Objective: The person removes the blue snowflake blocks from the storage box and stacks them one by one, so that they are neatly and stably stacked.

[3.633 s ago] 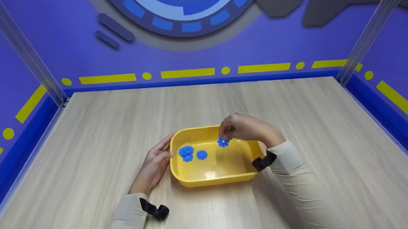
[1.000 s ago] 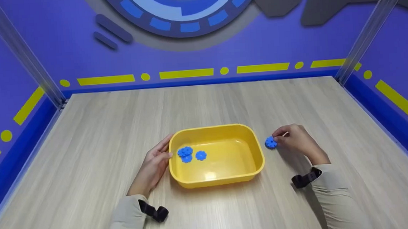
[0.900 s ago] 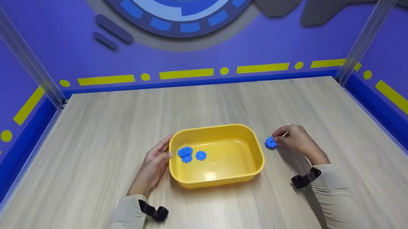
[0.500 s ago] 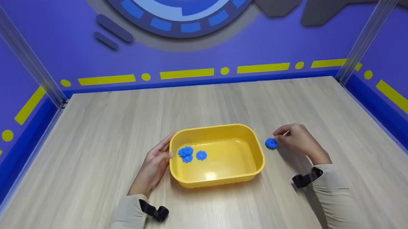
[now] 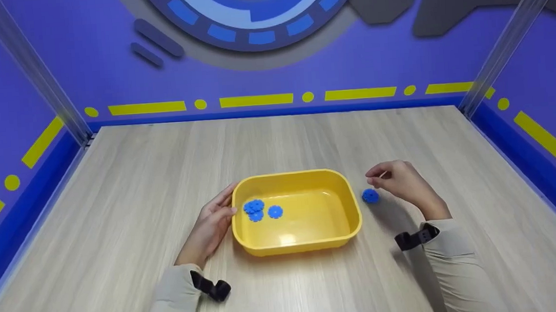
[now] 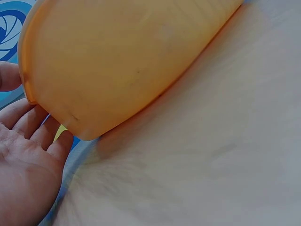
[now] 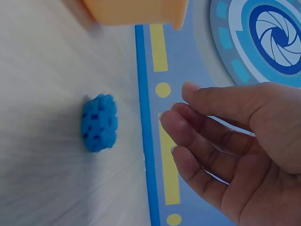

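A yellow tub (image 5: pixel 298 246) stands on the table with several blue notched discs (image 5: pixel 275 211) lying in its left part, some overlapping. My left hand (image 5: pixel 213 224) holds the tub's left end, thumb at the rim and fingers along the outer wall. In the left wrist view, that hand (image 6: pixel 30 160) meets the tub's wall (image 6: pixel 117 61), its fingertips partly hidden. Right of the tub sits a small stack of blue notched discs (image 5: pixel 370 196), standing upright as a short pile (image 7: pixel 99 123). Just above and beside it, my right hand (image 5: pixel 402 184) hovers with fingers loosely bent, holding nothing.
The wood-grain table (image 5: pixel 162 174) ends at a blue back wall (image 5: pixel 253 84) with yellow marks. Blue side walls (image 5: pixel 536 138) border it on both sides. Black wrist straps (image 5: pixel 417 238) sit on both sleeves.
Earlier, my right hand carried a blue disc out of the tub and set it on the stack at the right. It has since let go and lifted slightly. The left hand stays put.
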The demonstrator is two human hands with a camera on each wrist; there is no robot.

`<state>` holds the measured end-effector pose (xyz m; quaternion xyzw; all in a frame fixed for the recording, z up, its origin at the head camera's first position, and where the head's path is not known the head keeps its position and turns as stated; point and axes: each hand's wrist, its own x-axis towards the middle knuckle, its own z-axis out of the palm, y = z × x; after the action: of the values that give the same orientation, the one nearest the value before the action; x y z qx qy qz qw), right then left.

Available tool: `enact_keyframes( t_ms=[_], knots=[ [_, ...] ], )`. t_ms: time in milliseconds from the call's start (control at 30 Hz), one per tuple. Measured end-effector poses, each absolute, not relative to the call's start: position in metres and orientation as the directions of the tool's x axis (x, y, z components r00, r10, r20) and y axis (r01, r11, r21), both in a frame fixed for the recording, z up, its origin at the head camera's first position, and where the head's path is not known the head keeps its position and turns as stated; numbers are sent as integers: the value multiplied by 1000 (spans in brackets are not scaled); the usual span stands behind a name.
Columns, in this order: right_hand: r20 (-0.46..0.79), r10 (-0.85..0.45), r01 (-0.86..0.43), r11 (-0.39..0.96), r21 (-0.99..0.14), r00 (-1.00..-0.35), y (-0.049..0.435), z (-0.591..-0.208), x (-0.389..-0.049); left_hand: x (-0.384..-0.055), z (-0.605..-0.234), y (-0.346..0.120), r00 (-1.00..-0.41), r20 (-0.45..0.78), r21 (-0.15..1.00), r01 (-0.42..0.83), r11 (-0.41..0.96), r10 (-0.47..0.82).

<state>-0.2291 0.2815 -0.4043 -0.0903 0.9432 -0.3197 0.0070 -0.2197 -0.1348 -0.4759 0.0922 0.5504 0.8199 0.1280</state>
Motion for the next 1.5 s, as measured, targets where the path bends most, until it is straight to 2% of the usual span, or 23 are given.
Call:
enact_keyframes(
  t_ms=[367,700,1167,1500],
  knots=[
    [57,-297,-274,770,-577,-953,248,-377,-236,-219,-475,-133,-954,0,921,-117,-372,299],
    [-42,-452,-364,766,-529,-891,212,-358,-241,-220,-476,-133,-951,9,921,-112,-373,309],
    [-153,-574,-453,759,-468,-804,155,-357,-251,-221,-477,-134,-948,7,920,-119,-374,319],
    [-247,-590,-450,773,-447,-768,124,-368,-257,-220,-475,-134,-948,7,919,-119,-376,318]
  ],
)
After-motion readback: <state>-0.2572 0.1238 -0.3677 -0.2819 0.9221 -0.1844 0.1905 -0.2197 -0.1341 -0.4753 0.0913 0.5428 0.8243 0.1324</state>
